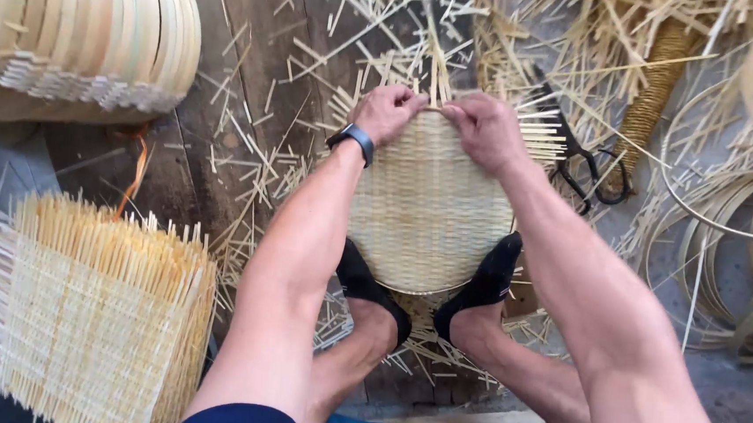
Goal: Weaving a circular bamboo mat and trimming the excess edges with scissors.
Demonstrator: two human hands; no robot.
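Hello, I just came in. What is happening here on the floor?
A seated person is working on a round woven bamboo mat. Both hands press at its far edge: the left hand and the right hand pinch the strips there, side by side. Two feet in black socks hold the near edge down. Black scissors lie to the right, a stack of square woven mats to the left, and loose bamboo slivers lie all around.
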